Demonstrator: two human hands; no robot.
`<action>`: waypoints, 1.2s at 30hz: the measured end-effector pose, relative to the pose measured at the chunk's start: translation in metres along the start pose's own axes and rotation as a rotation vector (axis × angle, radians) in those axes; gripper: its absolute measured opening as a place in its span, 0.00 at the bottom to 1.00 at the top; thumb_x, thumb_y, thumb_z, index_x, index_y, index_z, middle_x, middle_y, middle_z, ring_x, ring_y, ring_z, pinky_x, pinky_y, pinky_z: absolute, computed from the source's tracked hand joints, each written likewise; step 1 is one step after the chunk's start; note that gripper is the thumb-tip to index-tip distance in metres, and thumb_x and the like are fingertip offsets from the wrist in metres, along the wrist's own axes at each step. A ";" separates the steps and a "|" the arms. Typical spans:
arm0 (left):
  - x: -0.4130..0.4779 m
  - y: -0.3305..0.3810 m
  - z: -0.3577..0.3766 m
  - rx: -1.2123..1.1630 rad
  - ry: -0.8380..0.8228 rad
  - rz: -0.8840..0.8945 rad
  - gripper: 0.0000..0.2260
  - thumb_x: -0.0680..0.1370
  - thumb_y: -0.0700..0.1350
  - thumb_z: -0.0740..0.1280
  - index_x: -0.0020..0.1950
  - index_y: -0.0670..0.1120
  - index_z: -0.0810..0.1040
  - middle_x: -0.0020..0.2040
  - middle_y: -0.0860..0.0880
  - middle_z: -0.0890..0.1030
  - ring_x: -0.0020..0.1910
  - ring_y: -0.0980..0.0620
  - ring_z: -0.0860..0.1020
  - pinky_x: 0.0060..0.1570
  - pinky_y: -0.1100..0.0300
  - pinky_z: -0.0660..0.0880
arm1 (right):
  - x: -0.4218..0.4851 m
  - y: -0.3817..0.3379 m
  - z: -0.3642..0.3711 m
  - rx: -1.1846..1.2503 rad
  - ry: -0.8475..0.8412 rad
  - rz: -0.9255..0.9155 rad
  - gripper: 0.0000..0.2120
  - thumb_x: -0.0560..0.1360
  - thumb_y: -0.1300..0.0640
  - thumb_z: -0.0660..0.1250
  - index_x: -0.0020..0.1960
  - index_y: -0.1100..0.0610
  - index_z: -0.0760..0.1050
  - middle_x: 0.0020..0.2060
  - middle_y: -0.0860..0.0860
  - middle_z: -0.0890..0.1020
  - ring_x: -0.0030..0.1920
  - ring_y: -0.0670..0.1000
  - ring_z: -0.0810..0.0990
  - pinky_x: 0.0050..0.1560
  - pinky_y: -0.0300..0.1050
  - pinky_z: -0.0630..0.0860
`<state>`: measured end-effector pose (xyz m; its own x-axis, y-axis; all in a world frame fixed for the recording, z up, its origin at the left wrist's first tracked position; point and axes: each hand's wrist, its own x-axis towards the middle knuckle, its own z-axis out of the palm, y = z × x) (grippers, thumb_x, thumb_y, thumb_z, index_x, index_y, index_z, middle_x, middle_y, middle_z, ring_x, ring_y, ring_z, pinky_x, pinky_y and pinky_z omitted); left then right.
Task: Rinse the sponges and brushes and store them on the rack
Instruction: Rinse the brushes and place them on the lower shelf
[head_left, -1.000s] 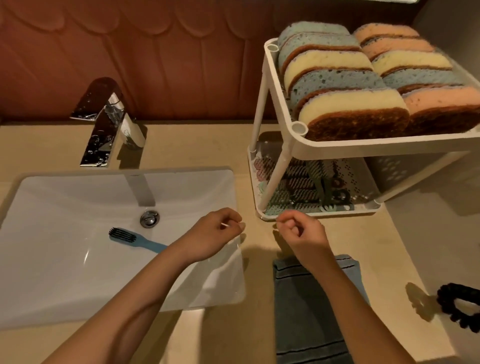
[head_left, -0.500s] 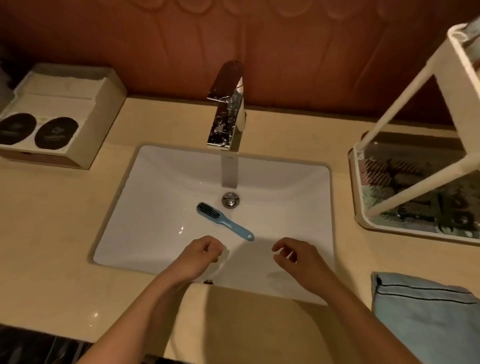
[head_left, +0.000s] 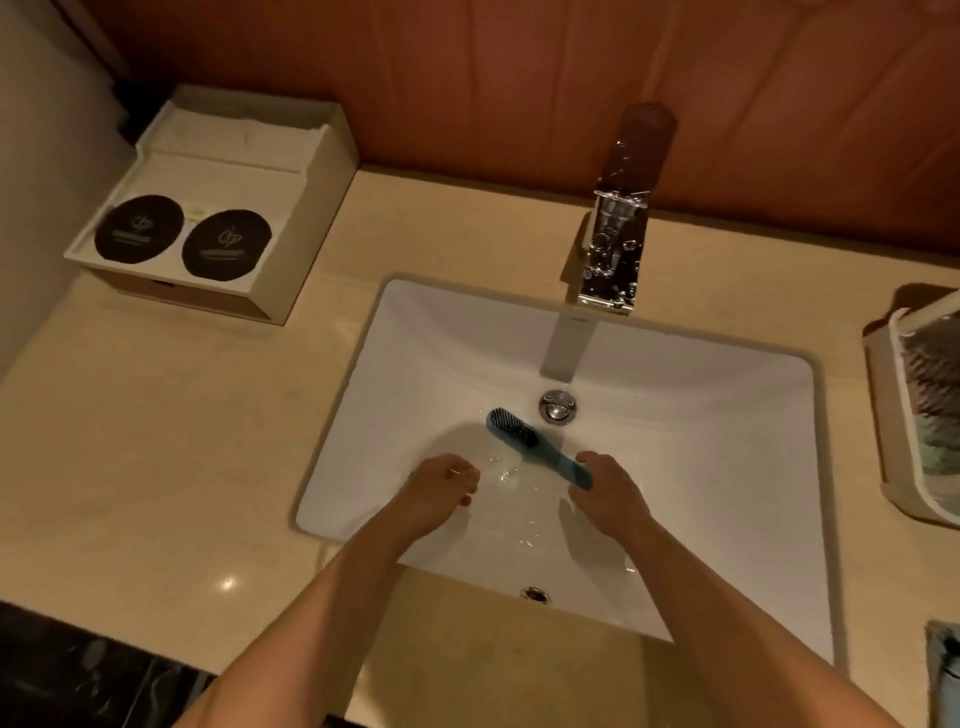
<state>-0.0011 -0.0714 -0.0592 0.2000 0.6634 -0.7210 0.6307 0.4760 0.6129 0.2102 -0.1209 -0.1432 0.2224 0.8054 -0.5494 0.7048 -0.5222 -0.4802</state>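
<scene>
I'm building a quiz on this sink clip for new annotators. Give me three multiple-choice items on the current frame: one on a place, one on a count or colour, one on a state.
1. Where does the brush lie?
A. In the sink, near the drain
B. On the counter beside the box
C. On the rack

2. How many dark round discs sit on the box?
A. One
B. Two
C. Four

3. What is the right hand doing?
A. Turning the faucet
B. Resting flat on the counter
C. Closing on the brush handle

Answers:
1 A: the blue brush lies inside the sink, its bristle end next to the drain.
2 B: two discs lie side by side on the box.
3 C: the right hand meets the handle end, far from the faucet; the left hand holds nothing of the brush.
</scene>
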 end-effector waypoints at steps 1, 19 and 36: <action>0.001 0.001 0.000 -0.002 -0.003 0.003 0.11 0.80 0.45 0.60 0.58 0.41 0.74 0.50 0.47 0.78 0.44 0.52 0.77 0.37 0.66 0.70 | 0.002 -0.001 0.005 -0.029 0.028 0.015 0.08 0.73 0.61 0.63 0.51 0.59 0.73 0.50 0.56 0.78 0.42 0.52 0.74 0.42 0.45 0.72; 0.017 -0.005 -0.004 -0.046 -0.049 0.058 0.08 0.78 0.42 0.61 0.55 0.43 0.76 0.52 0.45 0.80 0.48 0.50 0.79 0.39 0.65 0.71 | -0.003 -0.035 0.015 -0.192 -0.123 0.085 0.06 0.75 0.56 0.62 0.39 0.52 0.68 0.39 0.50 0.77 0.38 0.52 0.75 0.37 0.42 0.71; -0.019 0.051 0.042 0.011 -0.260 0.390 0.10 0.76 0.40 0.65 0.57 0.43 0.78 0.46 0.46 0.82 0.41 0.54 0.79 0.38 0.68 0.73 | -0.081 -0.049 -0.050 1.045 0.004 0.010 0.07 0.76 0.58 0.62 0.48 0.61 0.76 0.42 0.57 0.79 0.45 0.54 0.78 0.52 0.51 0.74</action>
<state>0.0591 -0.0841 -0.0276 0.6037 0.6244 -0.4957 0.4793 0.2127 0.8515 0.1913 -0.1464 -0.0404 0.2289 0.7998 -0.5549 -0.2298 -0.5095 -0.8292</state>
